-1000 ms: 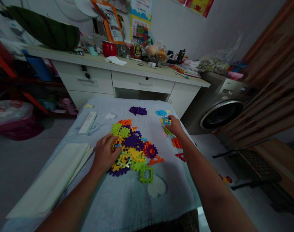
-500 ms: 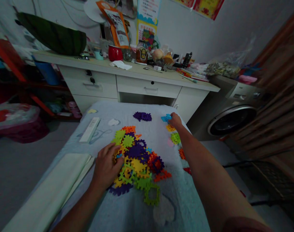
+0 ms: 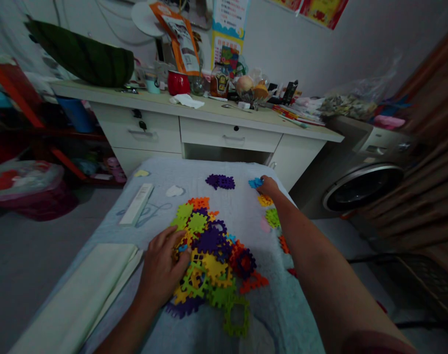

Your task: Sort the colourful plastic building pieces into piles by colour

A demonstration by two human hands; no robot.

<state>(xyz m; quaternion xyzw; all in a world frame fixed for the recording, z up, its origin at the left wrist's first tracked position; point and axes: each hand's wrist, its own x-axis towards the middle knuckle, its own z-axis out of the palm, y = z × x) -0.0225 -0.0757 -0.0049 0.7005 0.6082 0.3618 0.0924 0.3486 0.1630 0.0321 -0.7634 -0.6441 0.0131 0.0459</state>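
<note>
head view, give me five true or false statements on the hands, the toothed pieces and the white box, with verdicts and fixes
1. The left hand is at the left edge of the mixed pile. True.
2. The right hand is at the blue pieces. True.
3. The separate purple group lies left of the blue pieces. True.
4. The white box lies right of the mixed pile. False: the white box lies left of it.
5. The separate purple group is nearer the person than the mixed pile. False: it is farther away.
</note>
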